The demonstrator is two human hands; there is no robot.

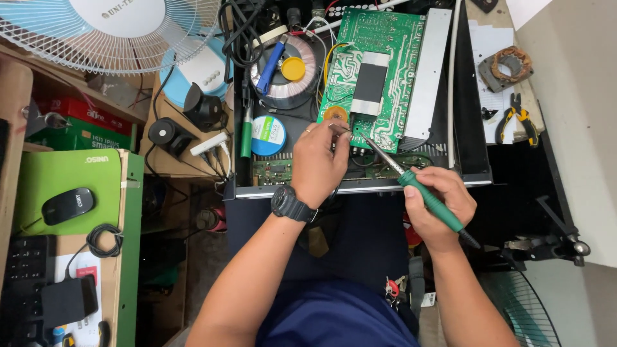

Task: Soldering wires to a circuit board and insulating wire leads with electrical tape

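The right hand [437, 205] has its grip closed on a green soldering iron [429, 199], tip just below the green circuit board [385, 71]; the left hand [318, 164] there pinches thin solder wire [339, 127].

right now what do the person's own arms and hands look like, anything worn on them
Both forearms are bare, with no sleeves or gloves in view. The left hand has a thin gold-coloured ring on one finger, and a chunky black digital wristwatch with a ribbed strap sits on that wrist. The right hand and its wrist carry nothing: no ring, band or watch shows.
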